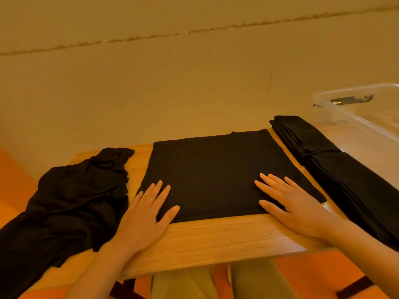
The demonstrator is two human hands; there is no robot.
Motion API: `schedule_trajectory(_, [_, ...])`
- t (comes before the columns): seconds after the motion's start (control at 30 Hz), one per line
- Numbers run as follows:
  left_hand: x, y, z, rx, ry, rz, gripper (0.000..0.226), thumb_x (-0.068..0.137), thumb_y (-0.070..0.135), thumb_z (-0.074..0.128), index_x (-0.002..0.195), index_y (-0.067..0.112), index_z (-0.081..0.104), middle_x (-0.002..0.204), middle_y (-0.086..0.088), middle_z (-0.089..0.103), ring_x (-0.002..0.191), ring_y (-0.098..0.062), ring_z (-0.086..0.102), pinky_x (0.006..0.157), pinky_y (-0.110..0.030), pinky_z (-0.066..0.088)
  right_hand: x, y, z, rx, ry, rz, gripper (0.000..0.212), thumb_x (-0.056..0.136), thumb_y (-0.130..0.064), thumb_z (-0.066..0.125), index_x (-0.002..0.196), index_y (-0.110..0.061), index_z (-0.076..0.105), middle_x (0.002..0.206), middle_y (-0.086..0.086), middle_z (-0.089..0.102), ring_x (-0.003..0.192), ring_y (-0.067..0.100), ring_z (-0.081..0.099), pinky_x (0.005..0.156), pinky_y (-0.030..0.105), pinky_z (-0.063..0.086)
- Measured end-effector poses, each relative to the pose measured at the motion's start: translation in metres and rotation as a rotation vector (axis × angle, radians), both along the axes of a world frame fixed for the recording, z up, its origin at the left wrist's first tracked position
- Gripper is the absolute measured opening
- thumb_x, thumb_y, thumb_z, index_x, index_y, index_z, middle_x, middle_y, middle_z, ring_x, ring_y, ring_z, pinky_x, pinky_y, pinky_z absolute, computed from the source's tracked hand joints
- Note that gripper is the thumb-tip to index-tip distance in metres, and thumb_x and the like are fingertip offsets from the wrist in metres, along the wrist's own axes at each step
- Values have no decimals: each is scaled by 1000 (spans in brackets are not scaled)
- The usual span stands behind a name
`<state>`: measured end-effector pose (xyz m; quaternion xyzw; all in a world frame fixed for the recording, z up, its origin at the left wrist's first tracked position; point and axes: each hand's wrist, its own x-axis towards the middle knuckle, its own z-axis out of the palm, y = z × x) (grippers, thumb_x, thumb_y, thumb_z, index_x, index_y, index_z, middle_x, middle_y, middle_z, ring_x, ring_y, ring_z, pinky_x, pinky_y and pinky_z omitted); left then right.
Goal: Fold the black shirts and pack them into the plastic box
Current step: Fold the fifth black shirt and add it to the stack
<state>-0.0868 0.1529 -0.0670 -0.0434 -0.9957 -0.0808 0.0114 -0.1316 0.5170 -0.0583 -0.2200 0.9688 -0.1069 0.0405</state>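
While the shirt (216, 169) lies flat mid-table (216, 236), left hand (144, 214) and right hand (295, 208) press it with straight fingers, grasping nothing; the box (356, 117) sits far right.

Wooden table (216, 238), pale grain, its near edge toward the viewer. Behind the table, a plain wall (172, 87) crossed by a rough slanting seam (194, 31). Below the table, orange floor (13, 186) and two trouser-clad knees (216, 283).
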Motion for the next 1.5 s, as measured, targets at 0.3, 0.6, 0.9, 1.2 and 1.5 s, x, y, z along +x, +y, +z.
schedule_trajectory(0.3, [22,-5,8,52,-12,-113,88,70,90,5,147,46,3,156,23,-10,142,6,-14,116,-23,-9,21,6,9,63,7,7,96,58,-86,-22,143,-45,-7,151,-22,-16,139,-2,-21,116,30,-16])
schedule_trajectory(0.6, [84,-14,0,102,86,-222,73,84,79,20,147,44,17,154,29,2,140,14,-7,113,-10,-9,77,32,0,66,-23,69,74,76,-78,-6,142,-47,-13,150,-27,-23,133,-10,-30,109,17,-20])
schedule_trajectory(0.9, [110,-21,-8,-10,387,-345,54,90,55,44,123,18,65,130,3,60,122,-12,53,104,-23,35,94,43,-6,-70,138,65,65,84,-76,23,141,-45,18,150,-29,9,138,-15,-3,110,12,1])
schedule_trajectory(1.2, [130,-36,4,97,467,-348,32,90,35,51,102,18,74,104,11,70,100,-1,63,91,-18,47,104,74,-1,-114,329,35,37,76,-19,76,112,-27,69,116,-8,65,104,10,63,85,26,49])
schedule_trajectory(1.5, [113,-36,14,365,571,-134,17,93,20,61,108,23,67,105,22,60,101,7,56,84,-17,47,91,77,23,-276,220,59,35,79,-11,72,101,-36,63,94,-26,60,100,-9,56,73,5,47])
